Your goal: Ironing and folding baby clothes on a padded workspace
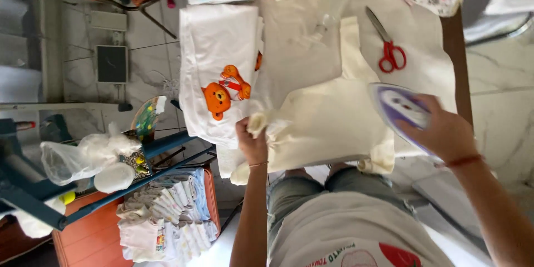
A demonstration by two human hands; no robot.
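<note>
Two hands work one cream cloth bag point(328, 125) spread flat on the ironing table point(456, 50). The left hand point(251, 143) is clenched on the bag's bunched left edge; the right hand point(442, 130) is wrapped around a purple-and-white iron point(397, 108) resting on the bag's right side. Red scissors point(389, 50) lie beyond, near a bear-print garment point(219, 67).

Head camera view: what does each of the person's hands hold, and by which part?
The left hand pinches a bunched edge of the cream cloth. The right hand grips the purple-and-white iron from above, by its top.
</note>
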